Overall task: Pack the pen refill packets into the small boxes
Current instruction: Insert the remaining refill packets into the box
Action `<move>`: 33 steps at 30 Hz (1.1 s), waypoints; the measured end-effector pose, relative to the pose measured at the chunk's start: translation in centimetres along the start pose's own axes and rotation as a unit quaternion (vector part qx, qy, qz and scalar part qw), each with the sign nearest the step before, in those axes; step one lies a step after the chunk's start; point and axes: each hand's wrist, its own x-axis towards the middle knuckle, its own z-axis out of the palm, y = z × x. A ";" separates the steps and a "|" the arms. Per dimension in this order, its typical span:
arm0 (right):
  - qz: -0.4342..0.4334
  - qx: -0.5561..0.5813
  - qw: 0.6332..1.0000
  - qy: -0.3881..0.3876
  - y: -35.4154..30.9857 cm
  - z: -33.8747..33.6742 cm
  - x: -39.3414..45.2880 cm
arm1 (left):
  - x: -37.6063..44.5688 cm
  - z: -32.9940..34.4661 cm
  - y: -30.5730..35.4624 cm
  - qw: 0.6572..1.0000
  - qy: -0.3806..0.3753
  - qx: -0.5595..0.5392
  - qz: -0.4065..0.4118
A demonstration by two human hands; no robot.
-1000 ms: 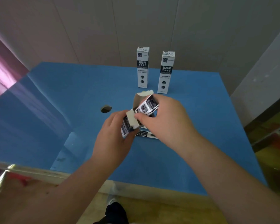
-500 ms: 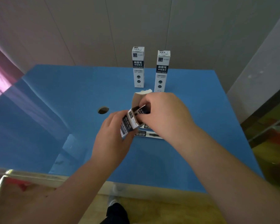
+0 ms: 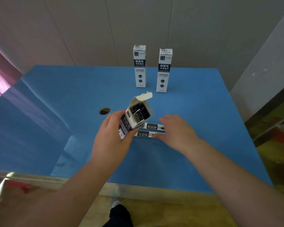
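Currently logged: our left hand (image 3: 112, 138) had its grip curled round the open box (image 3: 134, 117), fingers wrapped on the lower part, box tilted with its mouth up and away from us. The flap (image 3: 143, 96) stood open above the grip. We could see dark packets (image 3: 140, 113) already inside the mouth, count unclear.

Our right hand (image 3: 177, 130) was beside that grip, to its right, low over the counter (image 3: 203, 112). Its grip was loose: fingers relaxed and spread, holding nothing. Fingertips sat on or just above two refill packets (image 3: 152, 131) lying flat on the counter; we couldn't tell whether there was contact. Those packets lay side by side, directly between the two hands, just below the held box and partly hidden by it.

Beyond the grip, near the far edge, two closed boxes (image 3: 152, 68) stood upright, side by side, slightly apart. A round hole (image 3: 104, 110) in the counter sat just left of the held box. A wall (image 3: 88, 30) rose behind the counter.
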 end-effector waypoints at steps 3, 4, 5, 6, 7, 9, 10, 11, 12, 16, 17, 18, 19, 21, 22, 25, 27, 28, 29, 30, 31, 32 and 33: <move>-0.007 -0.019 1.000 0.008 -0.4 1.4 0.6 | 0.1 -0.1 -0.2 1.000 0.000 -0.007 -0.009; -0.009 -0.017 1.000 0.007 -0.3 1.7 0.7 | 0.1 -0.2 -0.2 1.000 0.001 -0.009 -0.014; -0.013 -0.008 1.000 0.005 -0.1 1.9 0.8 | 0.1 -0.3 -0.2 1.000 0.004 -0.010 -0.019; -0.014 0.000 1.000 0.001 0.0 1.9 0.8 | 0.1 -0.4 -0.3 1.000 0.007 -0.012 -0.020; -0.018 0.011 1.000 -0.004 0.2 1.9 1.0 | 0.1 -0.6 -0.3 1.000 0.008 -0.012 -0.020; -0.021 0.030 0.999 -0.025 0.5 1.6 1.3 | 0.0 -0.8 -0.4 1.000 0.010 -0.015 -0.021; -0.021 0.038 0.998 -0.039 0.7 1.4 1.4 | 0.0 -0.9 -0.3 1.000 0.012 -0.017 -0.022; -0.024 0.046 0.998 -0.043 0.8 1.3 1.6 | 0.0 -1.0 -0.3 0.999 0.014 -0.019 -0.023; -0.023 0.044 0.998 -0.047 0.9 1.2 1.6 | 0.1 -1.1 -0.3 0.999 0.015 -0.019 -0.024; -0.003 -0.017 0.999 -0.037 0.7 1.3 1.8 | 0.2 -1.1 -0.1 0.999 0.011 -0.018 -0.028; 0.001 -0.020 0.999 -0.031 0.6 1.4 1.9 | 0.2 -1.1 -0.1 0.999 0.010 -0.019 -0.028; 0.008 -0.017 0.999 -0.032 0.5 1.2 2.1 | 0.3 -1.1 -0.1 0.999 0.011 -0.019 -0.027; 0.015 -0.012 0.999 -0.034 0.4 1.0 2.2 | 0.3 -1.2 0.0 0.999 0.011 -0.020 -0.026; 0.036 -0.010 0.998 -0.055 0.1 0.5 2.3 | 0.4 -1.2 0.2 0.999 0.008 -0.022 -0.026; 0.045 -0.015 0.996 -0.070 0.1 0.2 2.4 | 0.4 -1.2 0.3 0.999 0.007 -0.024 -0.026; 0.052 -0.041 0.993 -0.096 -0.1 -0.3 2.5 | 0.5 -1.2 0.5 0.999 0.008 -0.023 -0.026; 0.043 -0.051 0.992 -0.104 -0.3 -0.6 2.3 | 0.5 -1.3 0.4 0.999 0.007 -0.020 -0.024; 0.039 -0.051 0.992 -0.105 -0.5 -0.9 2.1 | 0.5 -1.3 0.4 0.999 0.006 -0.019 -0.025; 0.036 -0.046 0.993 -0.105 -0.5 -1.2 1.8 | 0.5 -1.3 0.4 0.999 0.006 -0.018 -0.026; 0.037 -0.034 0.994 -0.100 -0.6 -1.7 1.6 | 0.5 -1.3 0.4 0.999 0.008 -0.018 -0.026; 0.040 -0.012 0.995 -0.088 -0.6 -2.3 1.3 | 0.5 -1.3 0.3 0.999 0.010 -0.018 -0.026; 0.043 0.021 0.996 -0.070 -0.6 -3.1 1.0 | 0.5 -1.3 0.3 0.999 0.010 -0.019 -0.026; 0.045 0.061 0.996 -0.049 -0.6 -4.0 0.6 | 0.6 -1.3 0.2 0.999 0.009 -0.021 -0.027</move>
